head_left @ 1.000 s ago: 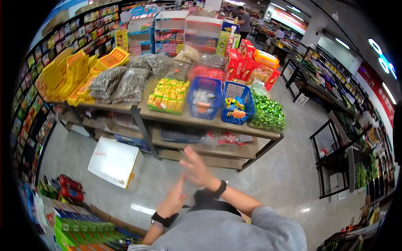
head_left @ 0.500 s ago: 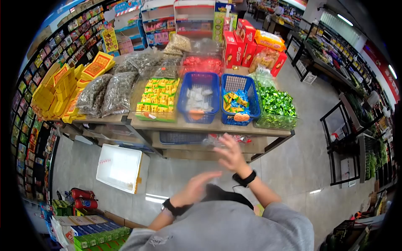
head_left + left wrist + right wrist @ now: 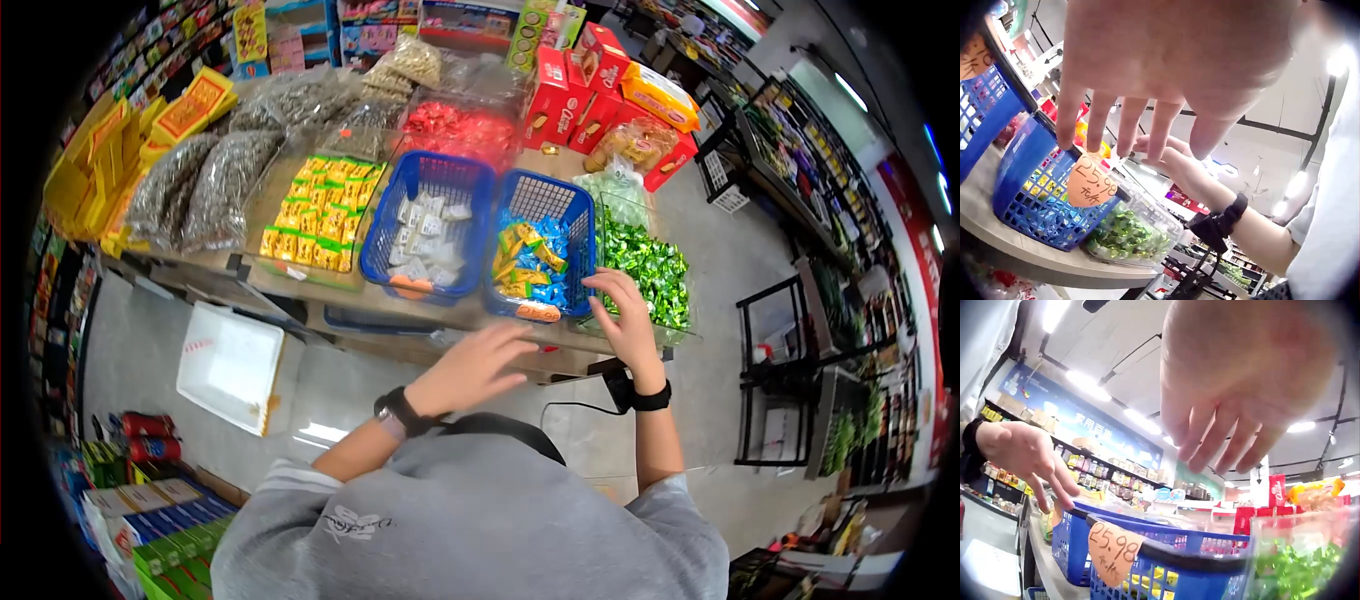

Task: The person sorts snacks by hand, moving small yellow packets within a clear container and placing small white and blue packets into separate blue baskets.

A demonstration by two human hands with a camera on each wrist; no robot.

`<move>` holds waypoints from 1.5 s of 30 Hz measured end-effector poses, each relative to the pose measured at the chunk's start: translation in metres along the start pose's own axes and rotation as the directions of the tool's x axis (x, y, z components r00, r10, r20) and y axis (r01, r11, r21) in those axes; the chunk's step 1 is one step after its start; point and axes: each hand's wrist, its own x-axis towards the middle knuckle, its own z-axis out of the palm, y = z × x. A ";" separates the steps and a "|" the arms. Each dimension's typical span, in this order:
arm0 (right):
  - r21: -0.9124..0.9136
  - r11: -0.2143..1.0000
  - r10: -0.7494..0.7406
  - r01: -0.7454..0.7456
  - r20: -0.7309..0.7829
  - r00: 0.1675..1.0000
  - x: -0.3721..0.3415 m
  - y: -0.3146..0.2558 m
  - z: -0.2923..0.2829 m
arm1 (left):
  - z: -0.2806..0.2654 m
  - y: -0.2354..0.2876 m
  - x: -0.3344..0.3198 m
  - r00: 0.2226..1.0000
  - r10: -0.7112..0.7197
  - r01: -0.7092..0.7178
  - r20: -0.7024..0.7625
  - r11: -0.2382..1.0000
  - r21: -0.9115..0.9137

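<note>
My right hand (image 3: 628, 325) reaches over the front right corner of a blue mesh basket (image 3: 552, 198) with yellow and blue wrapped sweets (image 3: 530, 258). Its fingers are loosely bent and hold nothing. Just right of it are green wrapped sweets (image 3: 645, 265) in a clear bin. My left hand (image 3: 475, 365) hovers before the table edge with straight, spread fingers, nothing in them. Nearest to it is another blue basket (image 3: 440, 172) holding small white packets (image 3: 430, 235). An orange price tag (image 3: 1091, 181) reading 25.98 hangs on the right basket in the left wrist view.
Left on the table (image 3: 330, 290) lie yellow packs (image 3: 310, 210), bagged dark goods (image 3: 230, 190) and yellow trays (image 3: 85, 195). Red boxes (image 3: 550, 100) and red sweets (image 3: 460, 130) stand behind the baskets. A white foam box (image 3: 230, 360) sits on the floor.
The hands have moved apart and forward to the table; the right hand has come up to the right basket's front corner. The view has moved closer to the table.
</note>
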 end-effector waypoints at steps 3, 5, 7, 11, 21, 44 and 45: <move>0.047 0.991 0.107 -0.124 0.270 0.957 0.038 -0.012 -0.005 | 0.003 -0.009 0.015 0.996 0.025 -0.012 -0.090 0.991 0.136; -0.061 0.988 0.151 -0.139 0.426 0.892 0.059 -0.004 0.000 | 0.010 -0.018 0.025 0.976 0.087 -0.040 -0.202 0.973 0.226; -0.139 0.984 0.168 -0.113 0.500 0.850 0.080 0.018 0.018 | 0.015 -0.030 0.033 0.984 0.050 -0.014 -0.173 0.979 0.204; -0.341 0.940 0.179 -0.023 0.435 0.883 0.124 0.071 0.063 | 0.026 -0.038 0.036 0.974 0.081 -0.039 -0.212 0.980 0.193; -0.576 0.810 0.486 0.113 0.766 0.421 0.169 0.109 0.093 | 0.008 -0.043 0.003 0.971 -0.019 0.033 -0.238 0.998 0.055; -0.314 0.945 0.300 0.085 0.942 0.152 0.167 0.073 0.133 | -0.004 -0.038 -0.004 0.977 -0.058 0.062 -0.204 0.998 0.013; -0.350 0.932 0.337 0.090 0.932 0.137 0.165 0.055 0.129 | -0.004 -0.038 -0.003 0.978 -0.054 0.061 -0.202 0.998 0.031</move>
